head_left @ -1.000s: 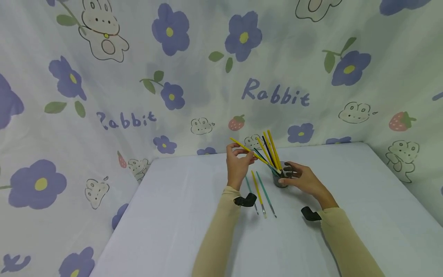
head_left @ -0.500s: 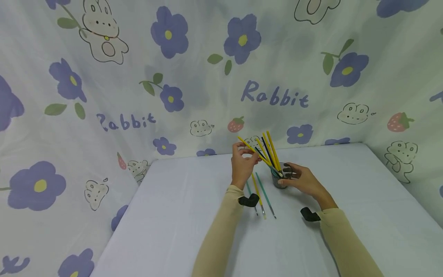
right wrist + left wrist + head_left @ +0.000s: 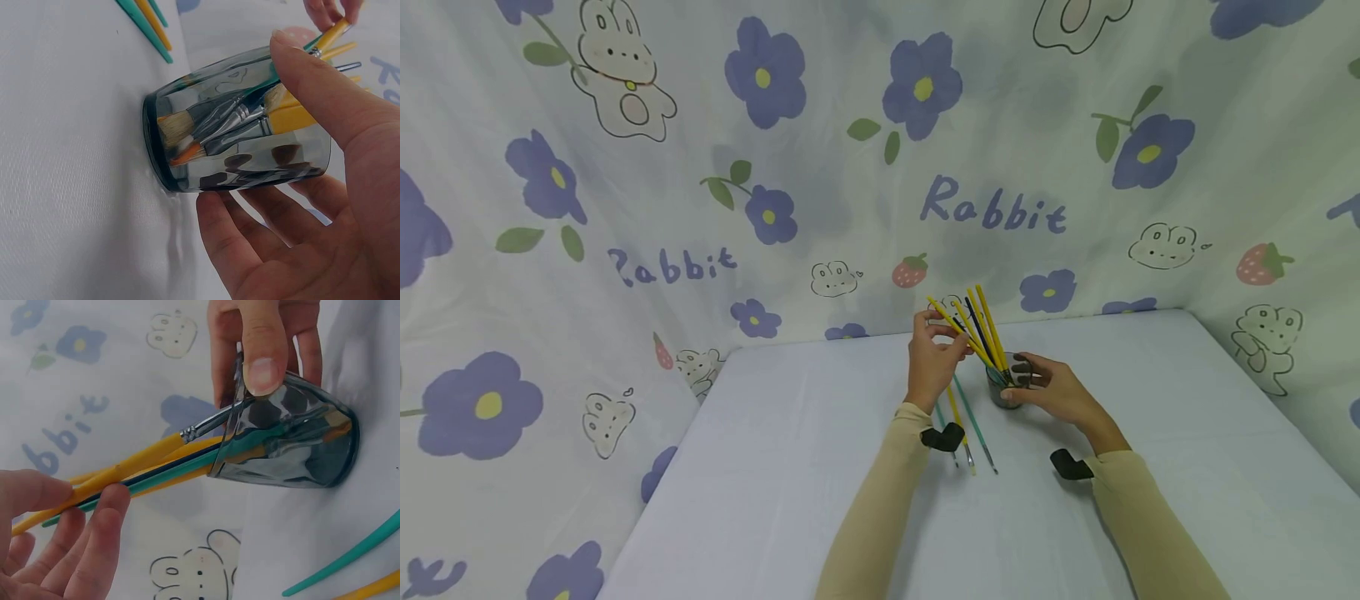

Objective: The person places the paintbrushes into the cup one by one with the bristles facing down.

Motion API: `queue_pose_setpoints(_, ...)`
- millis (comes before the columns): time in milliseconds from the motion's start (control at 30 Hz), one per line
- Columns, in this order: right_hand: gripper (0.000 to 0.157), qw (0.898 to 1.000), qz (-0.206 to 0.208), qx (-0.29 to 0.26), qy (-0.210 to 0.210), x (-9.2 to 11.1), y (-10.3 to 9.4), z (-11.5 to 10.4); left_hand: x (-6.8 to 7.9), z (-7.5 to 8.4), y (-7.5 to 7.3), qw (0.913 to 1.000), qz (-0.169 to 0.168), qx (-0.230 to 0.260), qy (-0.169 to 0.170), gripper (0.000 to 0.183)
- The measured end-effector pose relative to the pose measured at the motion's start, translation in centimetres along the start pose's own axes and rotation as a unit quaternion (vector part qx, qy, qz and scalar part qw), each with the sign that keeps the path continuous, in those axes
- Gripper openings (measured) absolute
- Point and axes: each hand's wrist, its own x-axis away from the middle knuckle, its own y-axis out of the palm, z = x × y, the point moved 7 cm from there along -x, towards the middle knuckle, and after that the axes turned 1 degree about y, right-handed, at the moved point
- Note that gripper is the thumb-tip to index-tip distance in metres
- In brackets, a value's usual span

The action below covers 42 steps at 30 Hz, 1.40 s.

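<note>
My left hand (image 3: pixel 932 365) pinches a yellow paintbrush (image 3: pixel 150 452) by its handle, thumb against fingers. The brush slants with its ferrule end inside the rim of a tinted clear glass (image 3: pixel 294 465). My right hand (image 3: pixel 1063 393) grips this glass round its side, thumb near the rim and fingers on the far side. Inside stand several paintbrushes with yellow, dark blue and teal handles, bristles (image 3: pixel 176 128) down. The teal handle beside the pinched brush runs close to my left fingers; whether they touch it I cannot tell.
On the white table (image 3: pixel 760 467), a teal paintbrush (image 3: pixel 976 425), a yellow paintbrush (image 3: pixel 956 408) and another teal one lie side by side left of the glass, partly behind the left wrist. A patterned curtain (image 3: pixel 835 208) hangs behind the table.
My left hand has moved right toward the glass with the yellow paintbrush, whose bristle end has gone down into it. The right hand keeps holding the glass in place.
</note>
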Motion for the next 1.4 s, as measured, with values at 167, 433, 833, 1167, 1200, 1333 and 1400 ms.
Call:
queue_pose_setpoints(167, 0.093, 1.0, 0.002, 0.004, 0.006, 0.0, 0.0, 0.1, 0.2, -0.1, 0.3, 0.9999, -0.008, -0.012, -0.001, 0.048)
queue_pose_setpoints(433, 0.093, 1.0, -0.001, 0.001, 0.002, 0.0, -0.1, 0.1, 0.3, -0.3, 0.7, 0.9994, -0.02, -0.03, -0.004, 0.046)
queue_pose_setpoints(833, 0.09, 1.0, 0.0, -0.008, -0.016, 0.2, -0.1, -0.4, 0.5, -0.3, 0.5, 0.9996, -0.021, -0.02, 0.003, 0.043)
queue_pose_setpoints(1167, 0.094, 1.0, 0.001, -0.003, -0.004, 0.0, -0.1, 0.2, 0.5, -0.3, -1.6, 0.9998, 0.012, -0.012, 0.013, 0.041)
queue_pose_setpoints(1200, 0.094, 1.0, 0.001, -0.003, -0.003, 0.0, -0.1, 0.3, 0.5, -0.4, -2.0, 0.9998, 0.016, -0.009, 0.008, 0.042)
queue_pose_setpoints(1333, 0.093, 1.0, -0.002, -0.006, -0.006, 0.0, -0.1, 0.2, 0.9, -1.2, -3.5, 0.999, 0.04, 0.001, -0.019, 0.041)
queue_pose_setpoints(1400, 0.093, 1.0, -0.004, -0.007, -0.006, 0.1, -0.1, 0.1, 1.2, -1.7, -4.2, 0.9981, 0.053, 0.002, -0.03, 0.037)
